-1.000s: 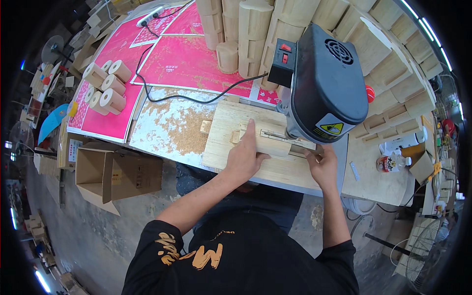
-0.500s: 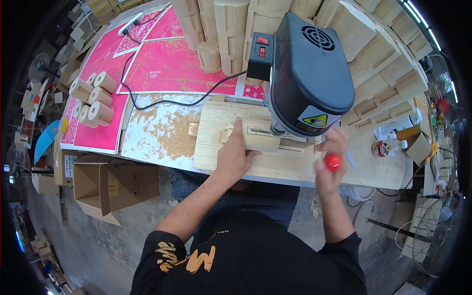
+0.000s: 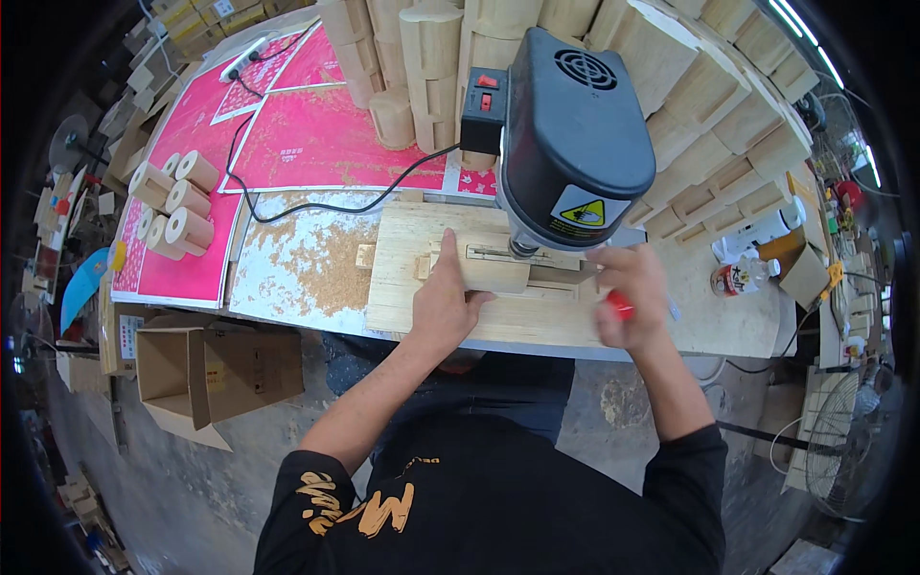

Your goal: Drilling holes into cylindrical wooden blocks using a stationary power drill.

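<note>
My left hand (image 3: 447, 299) grips a pale wooden block (image 3: 498, 277) with a rounded face and a long slot. Its index finger stretches over the left end, and the thumb lies along the near side. The block sits on a flat wooden board (image 3: 398, 240). Directly over the slot stands a dark drill press (image 3: 585, 134), its chuck (image 3: 523, 247) at the wood; the bit's tip is hard to make out. To the right of the machine, my right hand (image 3: 636, 292) is curled around a red knob (image 3: 620, 305), somewhat blurred.
Sawdust (image 3: 331, 259) covers the table left of the board. Several wooden cylinders (image 3: 189, 230) stand on pink sheets. A black cable (image 3: 335, 206) runs to the machine. Stacked wooden pieces (image 3: 709, 125) rise behind; a bottle (image 3: 743, 278) stands right. An open carton (image 3: 220, 374) sits below the table's left edge.
The whole view has shifted slightly. My right hand has turned about the red knob, its fingers now nearer the machine. My left hand stays on the wooden block.
</note>
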Available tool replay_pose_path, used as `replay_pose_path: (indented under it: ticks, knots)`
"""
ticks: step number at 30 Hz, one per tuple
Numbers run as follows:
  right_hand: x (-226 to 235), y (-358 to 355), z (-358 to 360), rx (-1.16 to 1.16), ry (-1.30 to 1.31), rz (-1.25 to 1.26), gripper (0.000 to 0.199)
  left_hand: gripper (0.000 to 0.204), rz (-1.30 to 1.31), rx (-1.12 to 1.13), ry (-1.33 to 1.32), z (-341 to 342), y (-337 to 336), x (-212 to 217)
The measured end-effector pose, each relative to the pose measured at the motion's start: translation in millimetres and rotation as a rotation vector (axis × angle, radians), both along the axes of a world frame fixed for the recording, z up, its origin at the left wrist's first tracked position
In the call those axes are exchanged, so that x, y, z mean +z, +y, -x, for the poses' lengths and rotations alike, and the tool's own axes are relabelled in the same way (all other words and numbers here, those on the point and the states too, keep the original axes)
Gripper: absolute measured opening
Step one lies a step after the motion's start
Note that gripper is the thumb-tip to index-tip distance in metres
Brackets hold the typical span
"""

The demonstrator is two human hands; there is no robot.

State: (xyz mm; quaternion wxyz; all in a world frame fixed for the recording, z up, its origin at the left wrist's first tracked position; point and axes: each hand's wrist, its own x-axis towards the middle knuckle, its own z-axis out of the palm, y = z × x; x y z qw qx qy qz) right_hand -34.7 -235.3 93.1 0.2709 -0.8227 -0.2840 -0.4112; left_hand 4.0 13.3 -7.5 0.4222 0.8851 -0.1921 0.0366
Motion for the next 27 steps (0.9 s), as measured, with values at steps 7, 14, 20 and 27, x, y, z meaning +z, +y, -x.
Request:
replay_pose_path:
  ticks: [7, 14, 20, 27]
  knots:
    - [97.0, 19.9, -38.8, -0.079, 0.666, -0.719, 0.024, 0.112, -0.081, 0.021, 0.006, 4.3, -33.8, -2.6]
    - [-36.6, 12.3, 16.7, -0.069, 0.072, 0.04, 0.009, 0.11, -0.012, -0.055, -0.023, 7.9, -35.6, 1.0]
    - [7.0, 4.2, 4.2, 0.078, 0.058, -0.069, 0.011, 0.11, -0.113, -0.219, 0.148, -31.8, -16.7, 34.5]
    - [78.1, -10.7, -54.5, 0.042, 0.707, -0.736, 0.033, 0.108, -0.235, -0.425, 0.443, -58.8, 1.2, 47.1]
